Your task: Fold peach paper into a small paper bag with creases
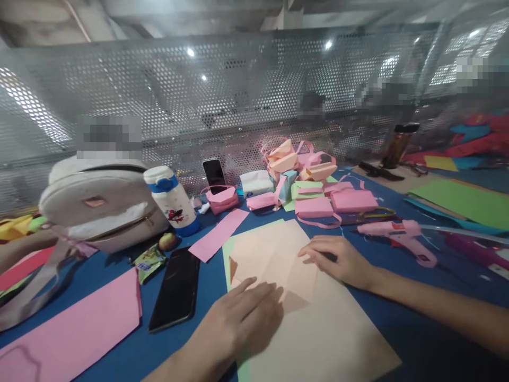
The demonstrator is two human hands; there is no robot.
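Resting a spread, relaxed left hand (238, 313) on the near side of a folded peach paper (274, 260), and a lightly bent right hand (350, 260) at its right side, both released. Lying between them on a larger peach sheet (326, 339), looking pale, crossed by straight creases, with a shadowed triangular flap (233, 266) just beyond the left hand.

My table (123, 359) has a blue top. Directly before me, a stack of large paper sheets (326, 342) lies flat on it, cream uppermost, with green showing along the left edge. To the left of this stack I have a black smartphone (175, 292), a snack packet (149, 262), a large pink sheet (79, 318), a spouted bottle (170, 201) and a pale backpack (107, 212). To the right: a pink glue gun (401, 233).
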